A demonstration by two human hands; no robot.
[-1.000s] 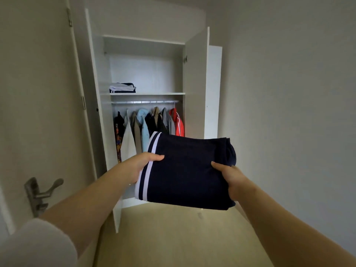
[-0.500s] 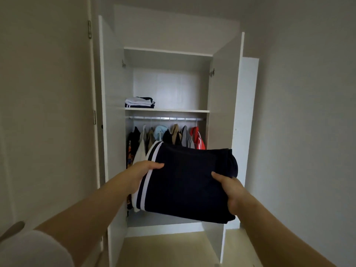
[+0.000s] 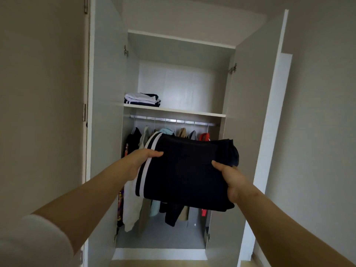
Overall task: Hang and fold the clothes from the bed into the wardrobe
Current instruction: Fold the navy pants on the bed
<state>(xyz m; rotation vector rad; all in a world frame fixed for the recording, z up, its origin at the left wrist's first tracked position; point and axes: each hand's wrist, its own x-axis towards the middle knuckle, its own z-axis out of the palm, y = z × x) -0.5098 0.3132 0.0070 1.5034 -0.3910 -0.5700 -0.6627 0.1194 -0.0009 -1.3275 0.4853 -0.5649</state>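
Change: wardrobe (image 3: 107,112) looms nearer, filling the centre; both hands keep their hold.
Left hand (image 3: 142,162): grips the striped left edge of one folded navy garment (image 3: 185,170), thumb on top, fingers hidden beneath.
Right hand (image 3: 231,178): grips its right edge likewise.
Garment: centre frame, between the hands, below the shelf (image 3: 192,112).
Shelf: one folded pile (image 3: 142,100), left end.

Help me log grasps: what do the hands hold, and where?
Folded navy garment with white stripes: left hand grips its striped edge, right hand its right edge.
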